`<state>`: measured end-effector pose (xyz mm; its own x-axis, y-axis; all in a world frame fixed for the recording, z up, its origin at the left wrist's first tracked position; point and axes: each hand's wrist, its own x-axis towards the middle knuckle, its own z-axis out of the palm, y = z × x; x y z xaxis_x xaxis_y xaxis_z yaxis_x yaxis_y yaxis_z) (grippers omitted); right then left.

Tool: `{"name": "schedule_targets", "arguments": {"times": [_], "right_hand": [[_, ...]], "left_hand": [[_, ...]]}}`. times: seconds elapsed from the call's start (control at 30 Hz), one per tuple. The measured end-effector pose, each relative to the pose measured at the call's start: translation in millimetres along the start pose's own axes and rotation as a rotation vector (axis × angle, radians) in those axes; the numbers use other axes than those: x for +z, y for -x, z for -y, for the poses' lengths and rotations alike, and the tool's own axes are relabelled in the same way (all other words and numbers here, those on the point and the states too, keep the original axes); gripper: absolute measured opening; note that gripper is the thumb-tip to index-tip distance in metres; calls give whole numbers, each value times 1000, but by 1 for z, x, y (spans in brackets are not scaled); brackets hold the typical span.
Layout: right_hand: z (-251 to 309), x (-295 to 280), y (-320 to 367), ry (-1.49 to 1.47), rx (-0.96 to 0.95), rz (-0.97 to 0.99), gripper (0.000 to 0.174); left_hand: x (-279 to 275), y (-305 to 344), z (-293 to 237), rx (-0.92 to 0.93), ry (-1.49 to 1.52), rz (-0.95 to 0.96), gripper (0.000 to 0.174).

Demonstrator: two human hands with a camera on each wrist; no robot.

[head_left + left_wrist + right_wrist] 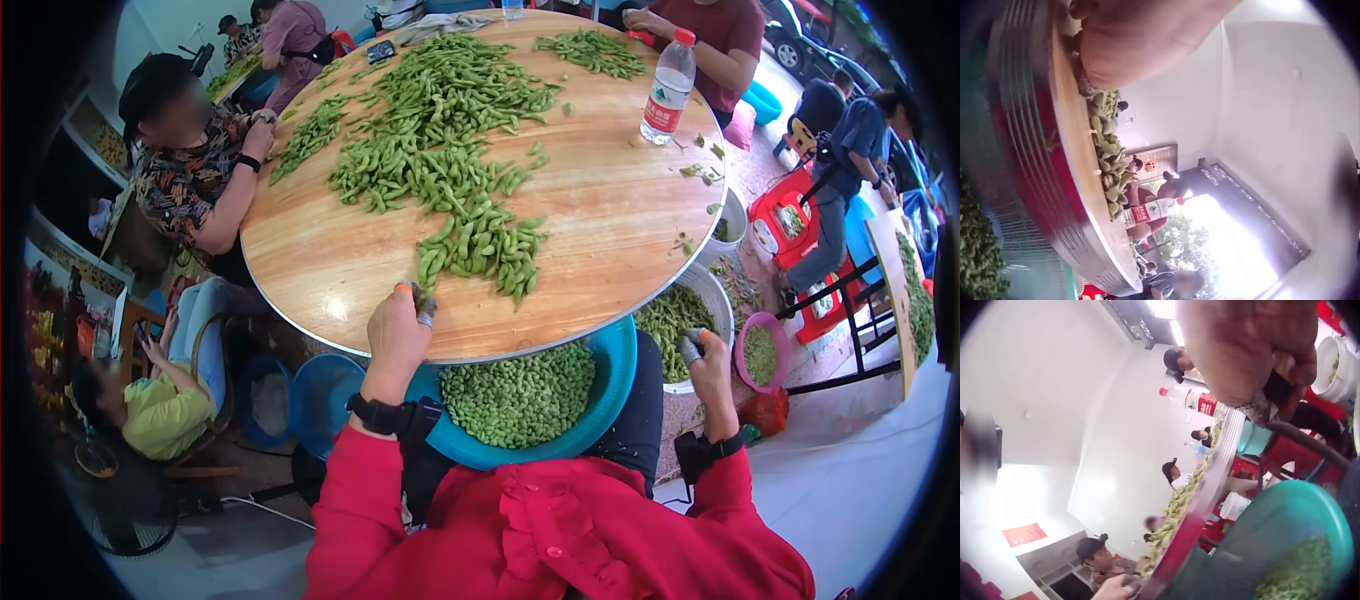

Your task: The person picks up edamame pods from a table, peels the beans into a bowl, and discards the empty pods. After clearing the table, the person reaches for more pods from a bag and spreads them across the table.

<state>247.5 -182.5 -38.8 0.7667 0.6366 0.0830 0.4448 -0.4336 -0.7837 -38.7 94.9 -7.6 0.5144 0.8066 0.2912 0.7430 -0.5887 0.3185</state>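
Green pods [470, 245] lie heaped on a round wooden table [590, 240]. At the table's near edge, the left hand [400, 328] has wrapped fingertips around a pod at the tip of the heap; the left wrist view shows that hand [1141, 44] above the edge, its fingertips mostly hidden. To the right, the curled right hand [710, 368] hangs over a white basket of pods [718, 300], with grey covering on its fingers and nothing visible in its grip. A blue-green basin [612, 380] of shelled beans [520, 395] stands below the table edge, between the hands.
A water bottle [668, 88] stands on the table's right side, a phone [380, 51] at the back. People sit around the table. On the floor are a pink basin [783, 362] at right and blue tubs [328, 400] at left. Red stools [780, 205] are further right.
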Motion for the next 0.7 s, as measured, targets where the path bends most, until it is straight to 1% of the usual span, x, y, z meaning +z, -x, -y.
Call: {"name": "schedule_targets", "arguments": {"times": [0.03, 0.07, 0.13, 0.2, 0.23, 0.27, 0.33, 0.43, 0.53, 0.57, 0.7], "right_hand": [[10, 3, 3, -35, 18, 31, 12], [18, 6, 4, -53, 42, 95, 13], [48, 20, 10, -227, -55, 172, 14], [72, 33, 15, -303, -108, 315, 16], [83, 42, 17, -417, -95, 414, 17], [94, 51, 20, -529, -81, 514, 17], [117, 66, 23, -633, -72, 642, 19], [130, 82, 26, -754, -76, 767, 25], [132, 78, 26, -857, 85, 833, 22], [135, 74, 27, -900, 104, 827, 20], [134, 67, 29, -934, 177, 840, 16]], "left_hand": [[-3, -5, -5, -67, -91, 90, 22], [-5, -6, -6, -62, -84, 93, 20], [-7, -4, -4, -54, -74, 101, 15], [8, 9, 4, -129, 538, 106, 9], [9, 15, 1, -164, 846, 111, 7], [7, 23, -5, -324, 1084, 206, 5], [-20, 37, -42, -664, 1545, 401, 3], [-18, 57, -57, -601, 1747, 599, 2], [-15, 66, -67, -531, 1775, 702, 5], [-16, 67, -69, -515, 1766, 719, 8], [-17, 66, -76, -504, 1705, 751, 10]]}}
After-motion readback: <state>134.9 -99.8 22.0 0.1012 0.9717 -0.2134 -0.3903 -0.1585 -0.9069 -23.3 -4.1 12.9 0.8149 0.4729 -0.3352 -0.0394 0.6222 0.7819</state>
